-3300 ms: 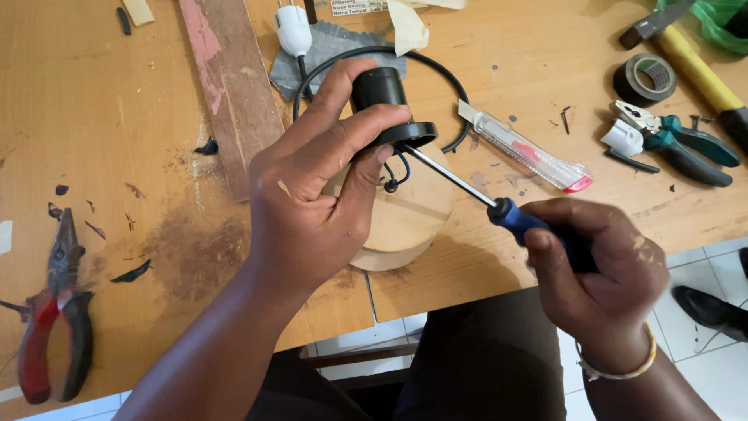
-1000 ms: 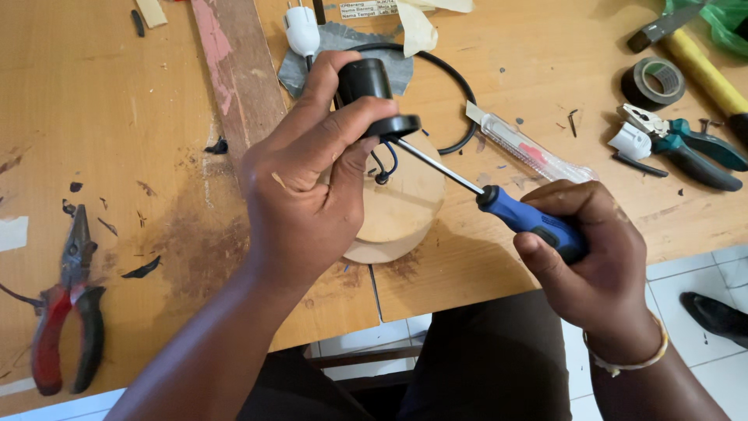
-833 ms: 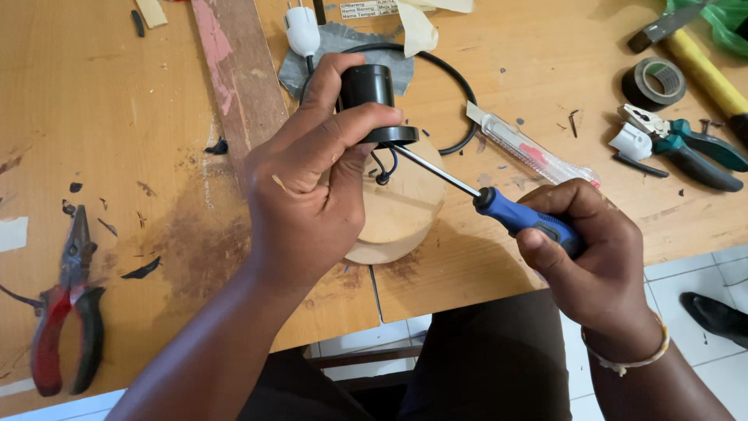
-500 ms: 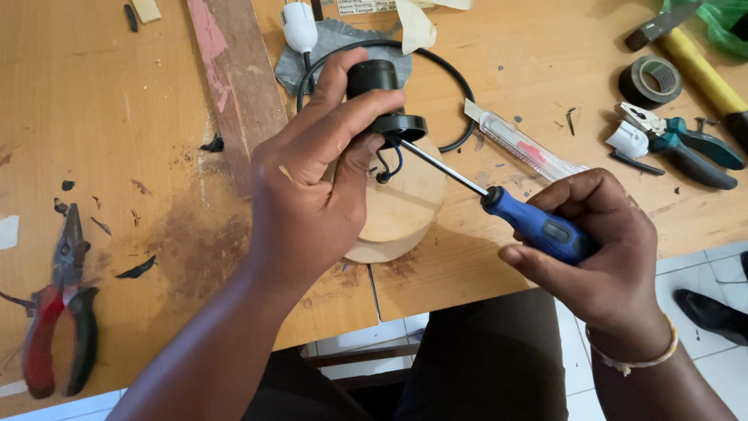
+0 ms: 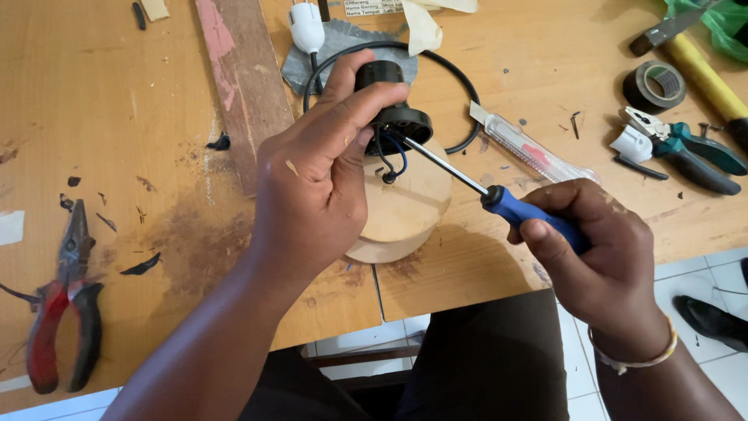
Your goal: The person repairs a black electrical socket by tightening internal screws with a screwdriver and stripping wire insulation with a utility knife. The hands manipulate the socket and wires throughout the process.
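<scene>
Item: black lamp socket [image 5: 392,109], held above round wood base [image 5: 405,206], workbench [image 5: 117,117]. L hand [image 5: 312,179] clamped round it; R hand [image 5: 596,249] wrapped on blue screwdriver [image 5: 499,199], tip at socket. Judged light, rigid, brittle plastic; grip by body.

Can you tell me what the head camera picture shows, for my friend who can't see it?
A person's left hand holds a black lamp socket over a round wooden block while the right hand pushes a blue-handled screwdriver into it. Red pliers lie on the wooden table.
</scene>
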